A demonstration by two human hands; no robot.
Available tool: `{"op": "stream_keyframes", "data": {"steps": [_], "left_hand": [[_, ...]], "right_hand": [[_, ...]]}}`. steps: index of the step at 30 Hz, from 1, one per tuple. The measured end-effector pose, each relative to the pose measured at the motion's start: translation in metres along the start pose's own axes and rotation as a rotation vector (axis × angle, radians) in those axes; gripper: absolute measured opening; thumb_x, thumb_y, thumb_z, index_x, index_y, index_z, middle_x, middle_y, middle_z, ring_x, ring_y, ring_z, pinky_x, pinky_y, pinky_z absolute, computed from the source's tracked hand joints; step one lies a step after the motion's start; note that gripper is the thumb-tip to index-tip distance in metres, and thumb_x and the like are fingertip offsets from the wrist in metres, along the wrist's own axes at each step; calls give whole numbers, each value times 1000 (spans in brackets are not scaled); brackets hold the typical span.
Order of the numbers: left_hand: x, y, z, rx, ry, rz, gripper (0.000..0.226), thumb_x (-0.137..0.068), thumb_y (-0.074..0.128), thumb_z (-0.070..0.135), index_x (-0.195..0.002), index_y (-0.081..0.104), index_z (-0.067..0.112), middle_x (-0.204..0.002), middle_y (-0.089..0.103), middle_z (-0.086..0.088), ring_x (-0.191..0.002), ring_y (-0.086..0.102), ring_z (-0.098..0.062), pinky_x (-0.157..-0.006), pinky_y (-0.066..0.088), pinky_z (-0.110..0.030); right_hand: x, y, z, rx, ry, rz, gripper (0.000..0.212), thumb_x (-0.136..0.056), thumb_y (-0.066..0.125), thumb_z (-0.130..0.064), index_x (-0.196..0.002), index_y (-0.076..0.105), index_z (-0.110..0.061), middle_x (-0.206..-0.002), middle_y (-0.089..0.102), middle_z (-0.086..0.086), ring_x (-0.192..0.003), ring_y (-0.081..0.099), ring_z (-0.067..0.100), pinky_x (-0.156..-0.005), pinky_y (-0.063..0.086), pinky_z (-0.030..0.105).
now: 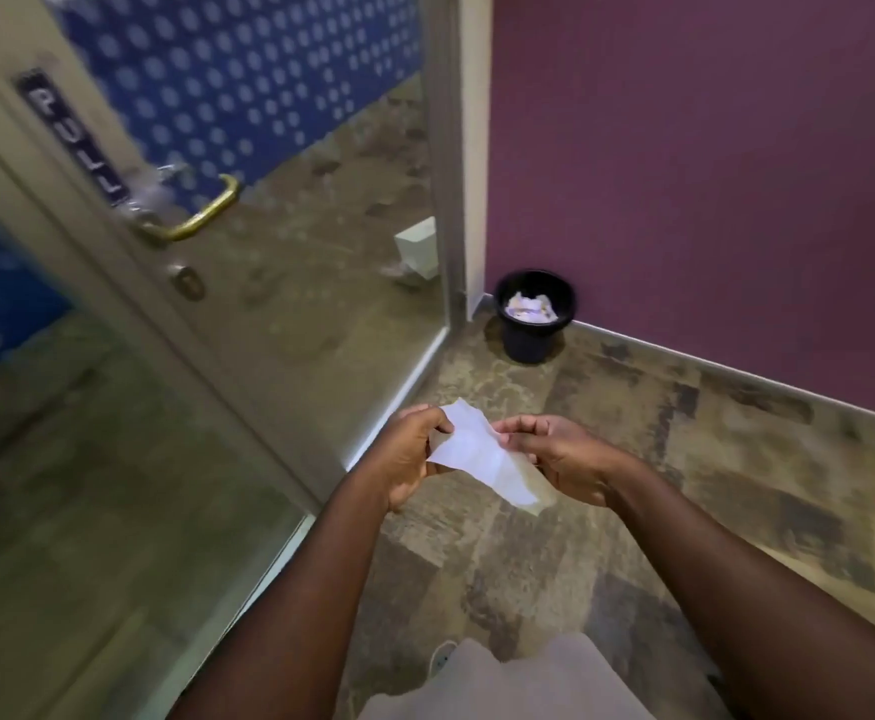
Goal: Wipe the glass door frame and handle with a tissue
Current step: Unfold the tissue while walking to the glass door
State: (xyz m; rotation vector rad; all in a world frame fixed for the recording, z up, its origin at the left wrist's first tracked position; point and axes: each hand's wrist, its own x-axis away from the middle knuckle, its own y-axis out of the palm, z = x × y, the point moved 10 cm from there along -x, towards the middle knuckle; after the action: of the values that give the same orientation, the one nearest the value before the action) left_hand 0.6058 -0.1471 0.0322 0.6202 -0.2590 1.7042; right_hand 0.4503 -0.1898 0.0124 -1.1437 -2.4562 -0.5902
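A white tissue is stretched between both hands in front of me, low in the view. My left hand pinches its left edge and my right hand pinches its right side. The glass door stands to the left, with a pale metal frame, a brass lever handle, a round keyhole plate below it and a dark "PULL" sign above. Both hands are well below and to the right of the handle, not touching the door.
A black waste bin holding crumpled paper stands in the corner by the purple wall. Patterned carpet floor spreads under my arms. A white box shows through the glass. The door's bottom rail lies just left of my hands.
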Motion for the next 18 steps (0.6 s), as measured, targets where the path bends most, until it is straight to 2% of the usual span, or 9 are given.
{"op": "stream_keyframes", "data": {"steps": [2,4,6,8,12,15,18], "left_hand": [[-1,-37,10,-74,8,69,26,-88,51,0,-72,59,19,-73,66,-2,-61,65,-13,-50,51,-24],[1,-71,21,-175,37,152,29,-86,55,-1,-67,55,21,-68,56,-1,-53,56,-12,-46,49,-23],[4,-97,33,-209,78,201,24,-82,58,0,-70,55,21,-70,53,-3,-56,52,-13,-46,50,-23],[7,-115,48,-185,137,224,15,-74,60,6,-73,58,21,-69,59,2,-59,56,-12,-46,50,-23],[11,-144,85,-168,344,332,31,-87,57,-9,-78,63,20,-67,67,9,-68,62,-13,-53,53,-24],[8,-149,102,56,444,241,34,-93,58,-12,-109,62,17,-89,75,6,-81,69,-12,-67,57,-26],[-2,-159,93,275,379,238,44,-94,61,-6,-131,50,15,-94,75,5,-80,69,-6,-66,54,-18]], "right_hand": [[-20,22,-13,89,-31,32,13,-86,69,-7,-99,71,-9,-91,72,13,-76,64,24,-69,52,34],[-37,42,-31,163,-80,75,8,-85,69,-5,-88,73,-12,-82,71,10,-67,63,20,-59,51,28],[-51,60,-53,250,-151,110,11,-86,69,-6,-82,72,-15,-70,70,-1,-54,58,8,-47,45,19],[-65,77,-73,375,-219,131,11,-87,69,-9,-81,70,-18,-62,65,-9,-47,49,-1,-43,37,13],[-89,105,-93,476,-237,81,17,-85,68,-3,-88,62,-19,-63,59,-6,-51,49,4,-49,41,18],[-107,126,-98,259,-178,-23,25,-86,64,3,-103,60,-14,-75,66,3,-61,59,12,-57,49,25],[-127,138,-98,-130,-74,-56,22,-87,56,6,-102,63,-9,-89,69,11,-71,64,19,-60,54,28]]}}
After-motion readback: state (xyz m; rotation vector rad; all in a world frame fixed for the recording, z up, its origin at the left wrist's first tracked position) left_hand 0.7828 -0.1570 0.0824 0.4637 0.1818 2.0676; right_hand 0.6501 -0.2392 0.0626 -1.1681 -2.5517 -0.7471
